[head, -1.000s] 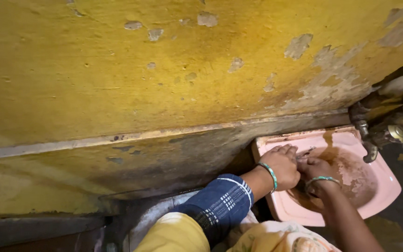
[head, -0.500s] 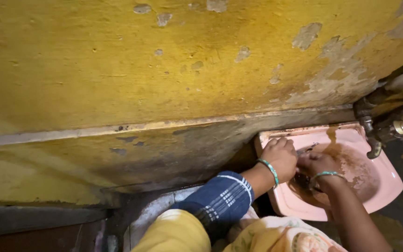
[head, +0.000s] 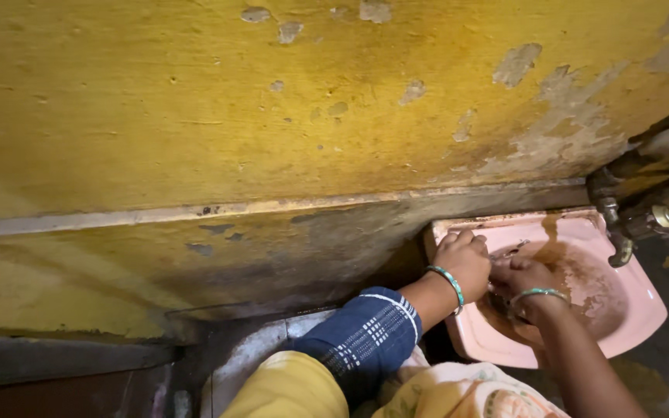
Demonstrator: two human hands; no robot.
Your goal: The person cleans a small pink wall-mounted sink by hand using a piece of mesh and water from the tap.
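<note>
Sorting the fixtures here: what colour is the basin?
Pink, with brown stains, seen in the head view: basin.

Over the last second the left hand (head: 464, 259) has gone from lying flat with its fingers spread toward the back rim of the stained pink ceramic basin (head: 635, 310) to a curled, knuckles-up fist. The right hand (head: 522, 275) has drawn in closer against it, and the thin metal piece (head: 509, 251) between them shows less than it did. The whole view has drifted a little: the peeling yellow plaster wall (head: 272, 116) and the basin sit slightly lower and further right than half a second ago, and the corroded metal tap (head: 619, 232) with them.
</note>
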